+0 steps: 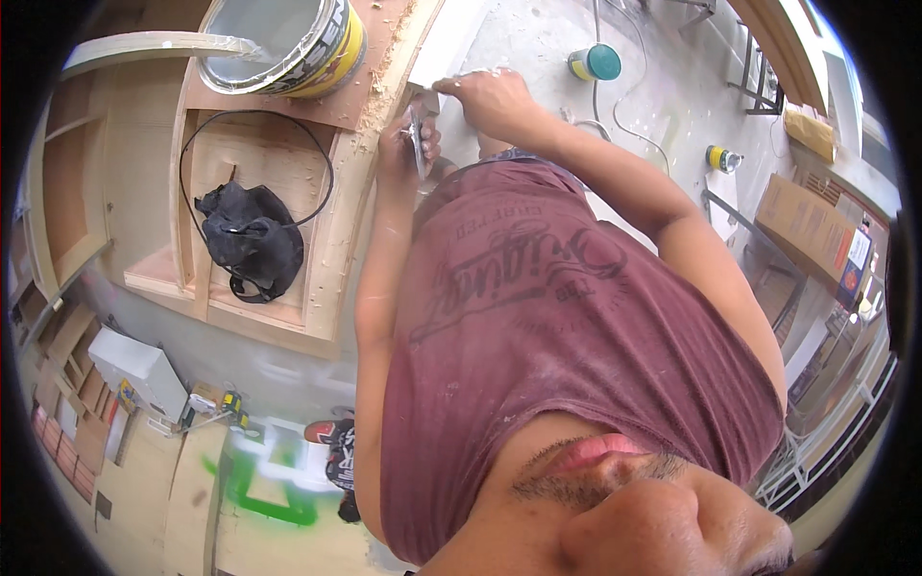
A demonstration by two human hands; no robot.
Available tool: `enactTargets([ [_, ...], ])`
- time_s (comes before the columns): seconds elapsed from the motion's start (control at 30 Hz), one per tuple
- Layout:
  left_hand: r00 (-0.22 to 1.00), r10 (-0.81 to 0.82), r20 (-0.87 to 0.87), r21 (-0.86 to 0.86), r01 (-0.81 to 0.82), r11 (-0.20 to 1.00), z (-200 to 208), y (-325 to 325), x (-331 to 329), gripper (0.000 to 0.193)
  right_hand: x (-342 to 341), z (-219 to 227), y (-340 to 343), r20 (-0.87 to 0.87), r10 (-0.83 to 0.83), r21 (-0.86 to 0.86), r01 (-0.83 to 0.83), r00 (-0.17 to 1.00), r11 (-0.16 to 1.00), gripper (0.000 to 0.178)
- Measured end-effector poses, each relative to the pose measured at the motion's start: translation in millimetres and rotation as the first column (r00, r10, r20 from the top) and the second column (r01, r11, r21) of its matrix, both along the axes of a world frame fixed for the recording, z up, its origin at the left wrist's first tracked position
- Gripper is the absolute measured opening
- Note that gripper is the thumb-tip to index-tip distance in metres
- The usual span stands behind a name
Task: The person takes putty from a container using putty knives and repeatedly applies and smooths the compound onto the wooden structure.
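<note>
left grip [395, 150]: closed round flat tool [417, 146] | right grip [494, 97]: fingers curled near white strip [449, 46], cannot tell whether it holds anything

A carpentry workshop is showing here: an open wooden frame [325, 259] is standing on the left, pale wood shavings [373, 139] are littering its edge, and a big bucket [331, 60] is sitting at its far end. Cut boards [72, 384] are crowding the near left; a green-lidded tub [591, 65] is standing on the spotted floor [691, 104], far right.
</note>
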State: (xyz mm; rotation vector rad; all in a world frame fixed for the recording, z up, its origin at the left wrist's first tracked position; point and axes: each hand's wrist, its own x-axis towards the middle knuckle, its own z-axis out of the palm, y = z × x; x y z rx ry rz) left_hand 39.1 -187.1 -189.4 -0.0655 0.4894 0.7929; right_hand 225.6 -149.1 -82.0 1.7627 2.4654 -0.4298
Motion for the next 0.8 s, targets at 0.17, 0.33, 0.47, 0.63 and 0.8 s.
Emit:
enactTargets([
  [0.17,0.996,-0.005,-0.090,0.019,0.007,1.000,3.2,-19.9,-10.5,0.045,55.5,-17.9,7.1,-0.408,-0.449,-0.173,0.416,0.795,0.893,0.037],
  [0.33,0.980,0.044,-0.193,0.008,-0.043,0.999,4.8,-51.9,-35.0,0.059,119.2,-79.0,56.8,-0.698,-0.584,-0.086,0.761,0.415,0.643,0.031],
  [0.47,0.934,0.018,-0.356,-0.096,-0.056,0.994,23.9,-76.4,-46.9,0.060,146.0,-138.4,119.0,-0.933,-0.334,-0.331,0.671,-0.130,0.664,0.029],
  [0.63,0.894,0.000,-0.449,-0.170,-0.086,0.982,48.6,-93.7,-46.3,0.055,154.8,-181.9,172.7,-0.969,-0.156,-0.244,0.655,-0.191,0.715,0.031],
  [0.8,0.935,0.094,-0.343,-0.104,-0.137,0.985,55.4,-112.8,-45.0,0.057,104.7,-171.9,136.2,-0.949,-0.264,-0.039,0.766,0.173,0.642,0.032],
])
